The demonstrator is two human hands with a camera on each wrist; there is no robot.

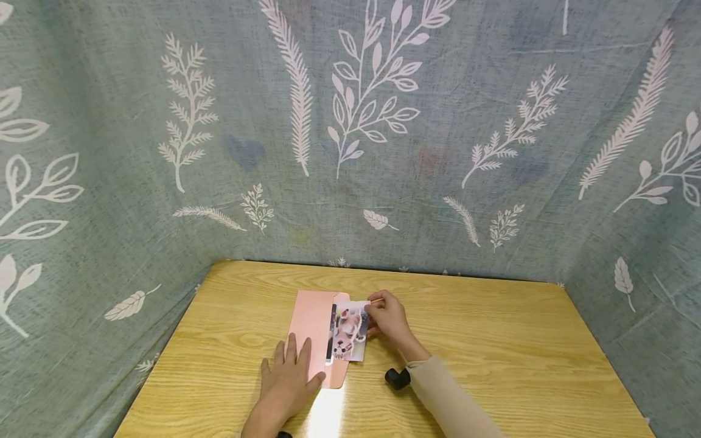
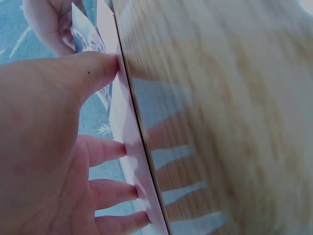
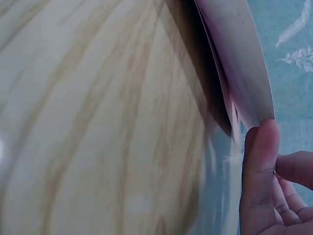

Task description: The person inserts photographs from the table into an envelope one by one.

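Observation:
A pink envelope lies on the table with its opening and flap toward the right. My left hand rests on it, fingers spread and fairly straight; in the left wrist view its thumb and fingertips press the envelope. At the opening is a photo print of a cartoon-like animal, overlapping the flap. With thumb and fingers my right hand pinches the photo's upper right edge. The right wrist view shows the photo's pale back bent upward from the thumb. A dark strip of another picture shows inside the opening.
The wooden table has a glossy surface with a bright reflection below the envelope. A black object, seemingly the wrist camera, sits by the right sleeve. A grey-green leaf-patterned cloth hangs behind the table and at both sides.

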